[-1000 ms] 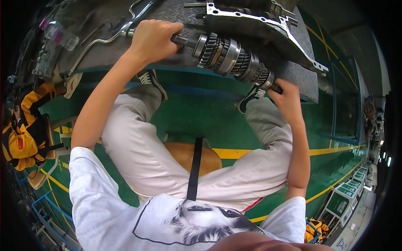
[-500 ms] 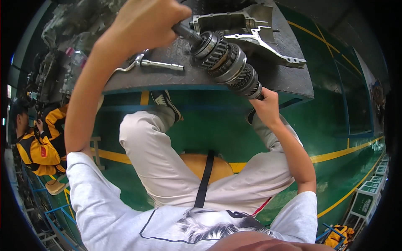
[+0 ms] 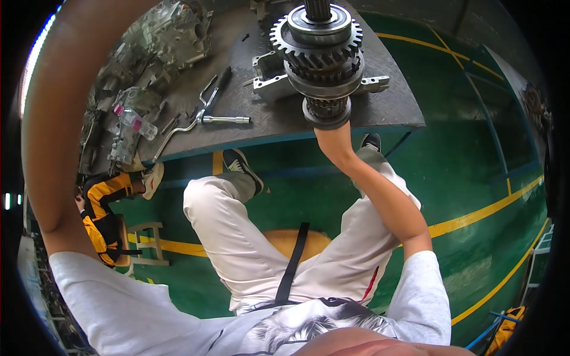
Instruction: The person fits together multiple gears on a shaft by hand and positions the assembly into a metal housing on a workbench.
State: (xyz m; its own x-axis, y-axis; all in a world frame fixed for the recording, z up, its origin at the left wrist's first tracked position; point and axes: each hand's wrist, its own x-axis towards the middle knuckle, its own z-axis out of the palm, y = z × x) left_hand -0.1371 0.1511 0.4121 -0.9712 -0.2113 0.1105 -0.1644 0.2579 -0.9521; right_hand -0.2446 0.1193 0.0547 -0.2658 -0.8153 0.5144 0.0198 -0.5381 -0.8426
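A transmission gear shaft (image 3: 323, 74) with toothed gears, rings and a splined end stands nearly upright in front of me, above the bench's near edge. Below its lowest ring, my right hand (image 3: 333, 141) is closed on the bottom end; the gears hide the fingers. My left arm (image 3: 65, 124) rises along the left side and passes out at the top, so the left hand itself cannot be seen. Partly hidden behind the shaft, a silver metal housing (image 3: 275, 90) lies on the bench.
On the steel bench (image 3: 261, 139) lie a socket wrench (image 3: 225, 119), a bottle with a pink cap (image 3: 135, 122) and greasy castings (image 3: 178, 38). My knees are below the bench edge. At left, a person in yellow and black (image 3: 98, 234) sits near a stool (image 3: 148, 240).
The gear shaft has swung from a slant to nearly upright and shifted up in the picture. My left hand has risen out of view; my right hand has moved left, under the shaft.
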